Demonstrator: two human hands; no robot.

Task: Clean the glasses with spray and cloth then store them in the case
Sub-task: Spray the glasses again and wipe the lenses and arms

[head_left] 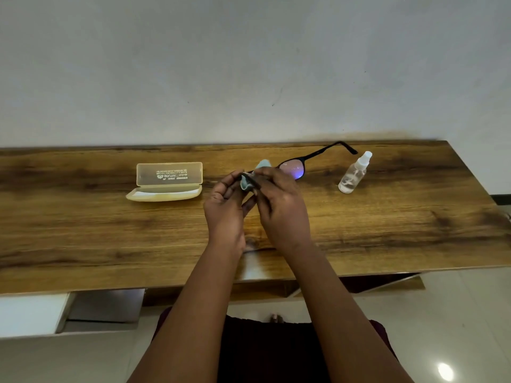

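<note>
Wiping step. Left hand (225, 207) pinches the frame; right hand (279, 205) presses the blue cloth (247, 181) on the glasses (294, 167), above the table (110, 239). Advice: small circles, light pressure. Open case (166, 186) left.

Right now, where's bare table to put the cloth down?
Bare wood lies left of the case, right of the spray, and along the near edge. Between case and spray it's crowded: both hands hold the glasses and cloth.

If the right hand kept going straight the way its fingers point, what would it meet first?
Most likely the cloth and glasses that the right hand already grips; past them the left hand, though depth is unclear.
</note>
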